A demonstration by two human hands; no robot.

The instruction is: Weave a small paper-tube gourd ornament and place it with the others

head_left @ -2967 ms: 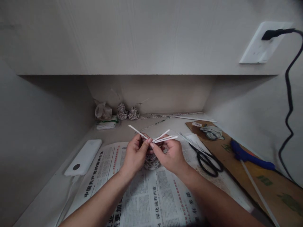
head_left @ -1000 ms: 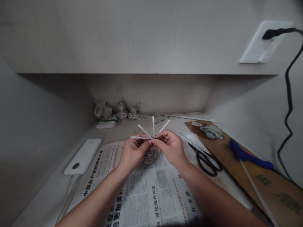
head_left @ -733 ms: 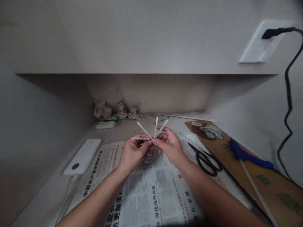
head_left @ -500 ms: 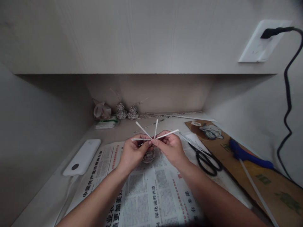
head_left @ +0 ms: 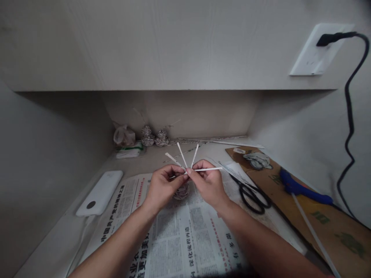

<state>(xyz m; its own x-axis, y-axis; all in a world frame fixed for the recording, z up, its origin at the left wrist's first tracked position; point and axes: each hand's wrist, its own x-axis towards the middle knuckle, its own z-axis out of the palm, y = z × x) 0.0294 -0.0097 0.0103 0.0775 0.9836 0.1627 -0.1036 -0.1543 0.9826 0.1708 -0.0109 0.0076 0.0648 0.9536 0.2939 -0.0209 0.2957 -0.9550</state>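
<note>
Between my two hands is a small woven paper piece (head_left: pixel 181 192) with a rounded, coiled body, its upper part hidden by the fingers. Several thin white paper strips (head_left: pixel 182 154) fan out from its top, pointing away from me and to the right. My left hand (head_left: pixel 165 183) is closed on the left side of the piece, thumb and fingers pinched near where the strips meet. On the right side my right hand (head_left: pixel 207 183) pinches at the same spot, its thumb tip almost touching the left thumb. The piece is above a spread newspaper (head_left: pixel 174 239).
Two gourd-shaped woven pieces (head_left: pixel 147 137) stand at the back beside a plastic bag (head_left: pixel 124 136). Black scissors (head_left: pixel 252 197), a cardboard sheet (head_left: pixel 313 216) and a blue glue gun (head_left: pixel 304 189) lie right. A white power bank (head_left: pixel 100 193) lies left. Long paper sticks (head_left: pixel 220 141) rest behind.
The fan of strips has turned clockwise: the leftmost strip now points up and left, and the rightmost lies nearly level. Both hands stay pinched on the piece.
</note>
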